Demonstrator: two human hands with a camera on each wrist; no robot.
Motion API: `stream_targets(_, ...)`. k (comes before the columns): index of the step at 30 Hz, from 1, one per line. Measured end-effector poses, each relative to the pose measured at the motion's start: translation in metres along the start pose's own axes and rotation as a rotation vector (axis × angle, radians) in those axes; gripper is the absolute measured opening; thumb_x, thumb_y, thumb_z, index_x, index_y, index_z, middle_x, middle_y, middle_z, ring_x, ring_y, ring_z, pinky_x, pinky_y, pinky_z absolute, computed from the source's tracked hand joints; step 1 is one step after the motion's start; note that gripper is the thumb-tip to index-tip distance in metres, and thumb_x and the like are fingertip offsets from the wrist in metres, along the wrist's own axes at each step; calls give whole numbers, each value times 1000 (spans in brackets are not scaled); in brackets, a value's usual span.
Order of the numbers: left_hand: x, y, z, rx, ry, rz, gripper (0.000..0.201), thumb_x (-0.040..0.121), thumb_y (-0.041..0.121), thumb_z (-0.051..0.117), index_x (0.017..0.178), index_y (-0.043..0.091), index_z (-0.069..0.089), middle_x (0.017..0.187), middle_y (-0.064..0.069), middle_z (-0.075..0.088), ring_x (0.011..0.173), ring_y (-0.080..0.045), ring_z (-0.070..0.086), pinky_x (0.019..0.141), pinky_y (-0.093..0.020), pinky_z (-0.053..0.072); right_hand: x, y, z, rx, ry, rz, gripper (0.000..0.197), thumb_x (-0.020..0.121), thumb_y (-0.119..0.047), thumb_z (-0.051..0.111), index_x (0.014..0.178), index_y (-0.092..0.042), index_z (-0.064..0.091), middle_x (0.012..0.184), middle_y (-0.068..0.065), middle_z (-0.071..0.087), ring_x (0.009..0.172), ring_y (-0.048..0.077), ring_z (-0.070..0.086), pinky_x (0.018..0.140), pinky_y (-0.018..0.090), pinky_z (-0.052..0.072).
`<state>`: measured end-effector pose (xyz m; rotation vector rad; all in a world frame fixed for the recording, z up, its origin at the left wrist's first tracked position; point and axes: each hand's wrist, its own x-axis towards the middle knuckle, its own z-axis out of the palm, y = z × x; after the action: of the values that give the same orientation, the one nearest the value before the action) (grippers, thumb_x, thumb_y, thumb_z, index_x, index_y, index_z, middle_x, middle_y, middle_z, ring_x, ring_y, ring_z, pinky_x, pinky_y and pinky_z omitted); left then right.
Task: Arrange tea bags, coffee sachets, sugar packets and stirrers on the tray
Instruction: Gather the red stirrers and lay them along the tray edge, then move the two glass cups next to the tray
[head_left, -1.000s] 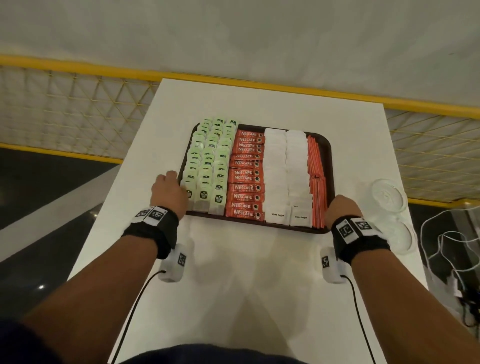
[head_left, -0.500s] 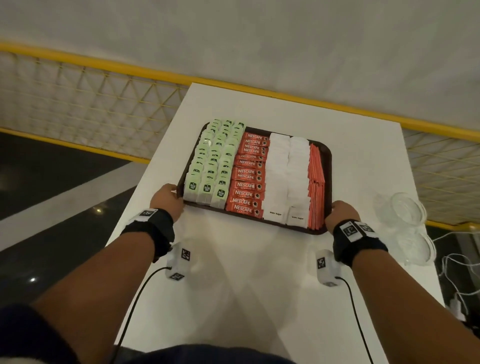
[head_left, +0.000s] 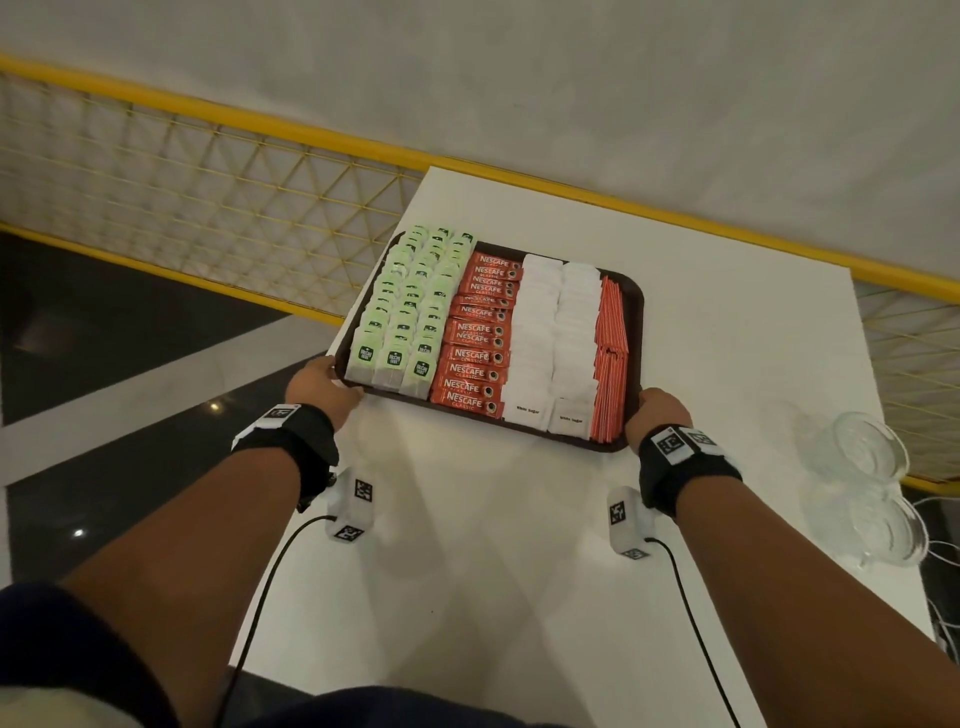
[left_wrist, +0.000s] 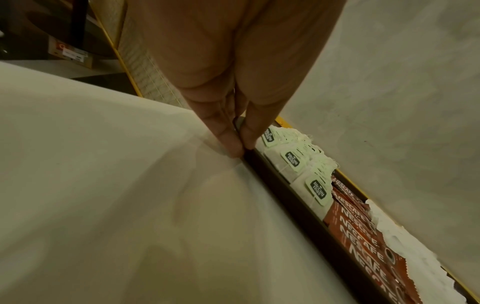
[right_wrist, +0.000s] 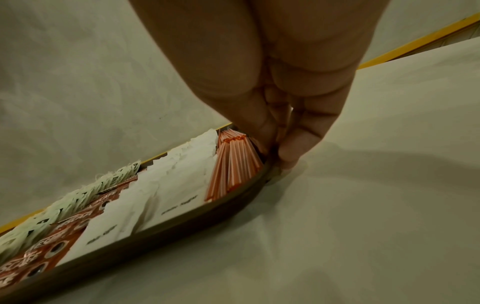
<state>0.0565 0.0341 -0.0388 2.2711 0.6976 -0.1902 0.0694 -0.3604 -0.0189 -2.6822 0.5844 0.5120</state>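
L hand (head_left: 322, 387) & R hand (head_left: 662, 415) pinch tray (head_left: 635, 332) corners

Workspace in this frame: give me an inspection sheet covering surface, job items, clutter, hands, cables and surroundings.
Surface: white table, bare around the tray.
Job's things: dark brown tray holds, left to right, green-tagged tea bags, red Nescafe sachets, white sugar packets and orange stirrers, in neat columns.
Clutter: clear glass jars lying at the table's right edge.
Grippers: left hand pinches the tray's near left corner; right hand pinches the near right corner.
Cables: black wrist-camera cables run back along both forearms; white wires off the table's right side.
Surroundings: yellow mesh railing, pale wall, dark floor.
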Motion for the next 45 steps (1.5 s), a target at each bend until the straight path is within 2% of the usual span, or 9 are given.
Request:
stream_targets(12, 16, 5, -5, 83, -30, 18, 50, 84, 18, 73, 130, 8, 55, 121, -13, 65, 109, -34, 61, 91, -36, 48, 1, -4, 3, -4, 54, -39, 24, 95, -6, 52, 117, 3, 56, 120, 20, 61, 109, 33, 58, 90, 33, 44)
stream_targets(15, 14, 14, -9, 116, 28, 24, 56, 83, 24, 71, 133, 7, 51, 129, -18, 55, 109, -38, 59, 92, -41, 51, -4, -1, -4, 23, 68, -64, 27, 96, -11, 52, 119, 2, 56, 123, 20, 60, 112, 33, 57, 90, 32, 42)
stream_targets(20, 1, 72, 3, 152, 36, 271, 44, 88, 22, 65, 128, 6, 54, 131, -21, 50, 110, -36, 56, 90, -39, 46, -18, 12, -38, 189, 160, -90, 47, 96, -23, 57, 140, -9, 46, 138, 14, 53, 127, 28, 49, 105, 31, 35)
stream_targets(26, -53, 186, 50, 70, -85, 615, 43, 92, 23, 63, 132, 11, 51, 132, -14, 48, 110, -27, 54, 92, -30, 40, -43, 65, -113, 336, 359, -192, 35, 92, -20, 64, 126, -17, 59, 118, 5, 61, 94, 18, 57, 85, 24, 40)
stream_targets(31, -116, 256, 111, 24, -303, 837, 36, 94, 23, 61, 128, 16, 52, 115, -3, 54, 86, -15, 54, 71, -20, 40, -65, 148, -159, 294, 401, -108, 30, 92, -11, 62, 121, -16, 61, 112, 5, 63, 96, 21, 59, 86, 31, 46)
stream_targets(34, -152, 277, 158, -5, -472, 877, 37, 91, 24, 66, 126, 18, 52, 112, -1, 53, 79, -11, 55, 76, -23, 44, -78, 203, -161, 235, 350, 5, 34, 91, -23, 65, 124, -16, 59, 112, 4, 64, 97, 20, 59, 83, 29, 44)
stream_targets(38, -184, 291, 214, 62, -596, 968, 53, 82, 23, 77, 128, 20, 52, 116, 0, 52, 86, -11, 57, 75, -16, 41, -94, 253, -130, 224, 245, 156, 70, 78, -59, 69, 131, -16, 52, 121, 5, 60, 105, 19, 57, 84, 30, 45)
stream_targets(41, -202, 305, 246, 131, -633, 985, 68, 76, 25, 83, 135, 21, 48, 122, 2, 48, 99, -10, 53, 87, -22, 41, -99, 263, -103, 238, 153, 212, 96, 70, -66, 72, 142, -12, 38, 138, 9, 46, 125, 24, 48, 103, 37, 42)
stream_targets(45, -215, 328, 281, 307, -647, 1056, 93, 73, 30, 85, 149, 19, 32, 147, -2, 36, 130, -18, 42, 107, -30, 36, -88, 261, -87, 288, 113, 224, 103, 68, -66, 74, 144, -11, 31, 138, 8, 39, 125, 24, 47, 103, 36, 42)
